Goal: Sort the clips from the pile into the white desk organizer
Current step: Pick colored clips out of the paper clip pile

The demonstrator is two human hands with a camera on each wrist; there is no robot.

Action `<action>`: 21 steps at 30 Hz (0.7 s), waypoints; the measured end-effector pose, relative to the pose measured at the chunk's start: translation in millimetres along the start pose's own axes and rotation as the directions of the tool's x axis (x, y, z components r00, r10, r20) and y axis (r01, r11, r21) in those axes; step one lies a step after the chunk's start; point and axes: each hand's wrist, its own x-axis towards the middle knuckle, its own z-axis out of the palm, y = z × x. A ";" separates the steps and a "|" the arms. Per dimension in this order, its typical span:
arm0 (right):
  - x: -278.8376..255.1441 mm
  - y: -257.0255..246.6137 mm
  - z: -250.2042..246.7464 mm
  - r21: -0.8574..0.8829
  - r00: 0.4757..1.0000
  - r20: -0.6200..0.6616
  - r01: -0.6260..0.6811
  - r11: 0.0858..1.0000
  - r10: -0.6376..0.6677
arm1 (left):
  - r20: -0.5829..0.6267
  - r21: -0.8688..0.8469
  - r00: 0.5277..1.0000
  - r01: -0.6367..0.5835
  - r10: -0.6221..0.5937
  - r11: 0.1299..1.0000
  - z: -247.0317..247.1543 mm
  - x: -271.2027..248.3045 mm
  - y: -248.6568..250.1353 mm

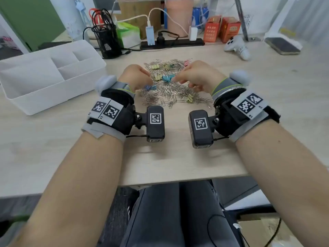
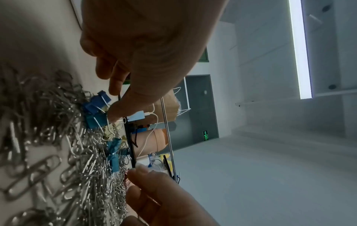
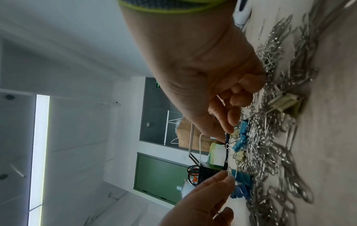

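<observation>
Hands over the heap of silver paper clips [image 1: 169, 93] on the pale wooden surface [image 1: 178, 157]: left hand [image 1: 136, 77] pinches a dark blue binder clip [image 1: 148, 87], right hand [image 1: 197, 75] curls at a teal binder clip [image 1: 166, 78], grip unclear. White plastic desk organizer [image 1: 35, 97] sits left, well apart.

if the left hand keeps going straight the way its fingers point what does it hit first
Most likely the dark blue binder clip at the pile's near-left edge: the left hand's fingertips sit right at its wire handles. Whether they already touch is unclear.
</observation>
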 end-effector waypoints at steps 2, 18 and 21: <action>2.6 -0.7 2.4 -0.015 0.999 -0.030 0.026 1.000 -0.027 | 0.018 0.005 1.000 0.014 -0.014 1.000 -0.4 1.5 -3.1; -2.7 4.9 -1.2 0.183 0.979 -0.101 0.195 0.964 -0.179 | -0.042 -0.266 0.993 -0.118 0.111 0.957 5.2 -1.8 -2.0; -3.7 5.4 -2.3 0.187 0.973 -0.070 0.229 0.955 -0.219 | 0.013 -0.331 0.988 -0.142 0.155 0.933 8.1 -5.5 -0.3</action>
